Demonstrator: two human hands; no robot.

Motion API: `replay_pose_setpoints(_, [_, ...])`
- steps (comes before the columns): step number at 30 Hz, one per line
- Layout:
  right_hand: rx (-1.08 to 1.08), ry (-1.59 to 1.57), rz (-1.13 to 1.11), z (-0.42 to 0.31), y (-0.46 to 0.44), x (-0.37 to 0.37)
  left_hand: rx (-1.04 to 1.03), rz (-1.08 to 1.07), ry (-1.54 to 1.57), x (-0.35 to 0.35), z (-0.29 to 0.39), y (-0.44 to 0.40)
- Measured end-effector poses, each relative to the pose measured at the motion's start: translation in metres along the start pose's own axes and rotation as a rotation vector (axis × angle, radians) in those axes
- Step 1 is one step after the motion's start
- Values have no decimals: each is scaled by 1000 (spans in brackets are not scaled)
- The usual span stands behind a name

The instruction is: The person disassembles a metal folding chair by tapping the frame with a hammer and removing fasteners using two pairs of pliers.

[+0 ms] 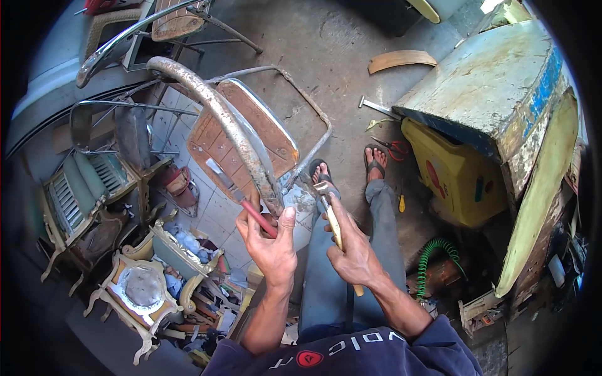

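Note:
My left hand is closed around the red handle of a chisel-like tool with a flat metal blade, which points up and left over the old chair. My right hand grips a hammer by its pale wooden handle, the small metal head pointing up near my foot. Just beyond my left hand stands a chair with a rusty, flaking tubular metal frame and a worn brown wooden seat board. The chisel blade overlaps that board in view; I cannot tell whether they touch.
On the right are a worn workbench, a yellow container and a coiled green hose. Red-handled scissors and a yellow-handled tool lie on the floor. Ornate furniture frames and scraps crowd the left. Another metal chair stands behind.

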State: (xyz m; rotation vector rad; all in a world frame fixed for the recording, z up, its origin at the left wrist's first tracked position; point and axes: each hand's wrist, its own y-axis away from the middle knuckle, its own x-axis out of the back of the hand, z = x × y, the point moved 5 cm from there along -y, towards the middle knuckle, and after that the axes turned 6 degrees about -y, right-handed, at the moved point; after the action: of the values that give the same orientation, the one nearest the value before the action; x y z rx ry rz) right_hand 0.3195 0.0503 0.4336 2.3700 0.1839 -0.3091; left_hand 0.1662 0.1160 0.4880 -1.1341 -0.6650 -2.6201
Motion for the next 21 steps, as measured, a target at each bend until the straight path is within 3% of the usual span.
replay_pose_setpoints(1, [56, 44, -35, -9, -1, 3, -8, 90, 127, -4, 3, 3])
replay_pose_setpoints(3, [149, 103, -85, -23, -3, 7, -20, 76, 40, -3, -2, 4])
replay_pose_setpoints(5, [95, 67, -192, -28, -10, 13, -132, 67, -242, 2, 7, 2])
replay_pose_setpoints(8, [61, 65, -333, -34, -21, 19, -157, 74, -206, 1, 11, 1])
replay_pose_setpoints(13, [61, 157, -506, -54, -41, 18, 30, 51, -79, 1, -11, 7])
replay_pose_setpoints(21, [65, 152, -417, -70, -29, -3, 65, 12, 78, 2, -22, 7])
